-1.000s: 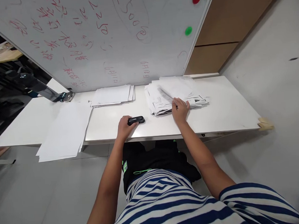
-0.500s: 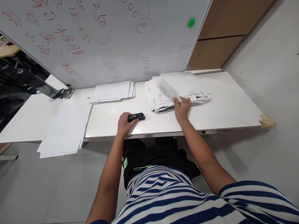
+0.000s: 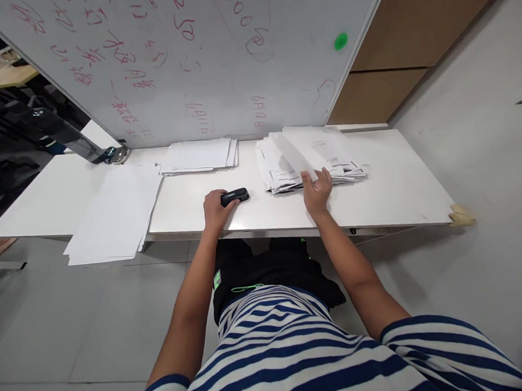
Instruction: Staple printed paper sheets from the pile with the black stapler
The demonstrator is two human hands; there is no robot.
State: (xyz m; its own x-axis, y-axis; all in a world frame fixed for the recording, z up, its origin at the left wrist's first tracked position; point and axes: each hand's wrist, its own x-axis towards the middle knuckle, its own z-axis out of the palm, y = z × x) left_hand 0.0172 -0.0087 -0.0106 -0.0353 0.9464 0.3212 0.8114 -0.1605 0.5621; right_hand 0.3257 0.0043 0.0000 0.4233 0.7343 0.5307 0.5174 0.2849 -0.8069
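My left hand (image 3: 217,211) is closed around a black stapler (image 3: 235,195) at the front middle of the white table (image 3: 262,219). To the right, my right hand (image 3: 317,191) pinches the near edge of a sheet of paper (image 3: 294,154), which is lifted and bent over the pile. Under it lies an untidy pile of printed papers (image 3: 346,147), with uneven edges along its near side. My right fingertips rest at that pile's front edge.
A smaller paper stack (image 3: 200,155) lies at the table's back. Larger blank sheets (image 3: 117,209) overhang the front edge on the left. A whiteboard (image 3: 219,75) with red writing stands behind. A clear bottle (image 3: 72,135) lies at the back left, and brown panels (image 3: 378,96) stand right.
The sheet in my right hand is lifted and spread wider, showing more print beneath. My left hand with the stapler has shifted slightly. The whole view has moved a little.
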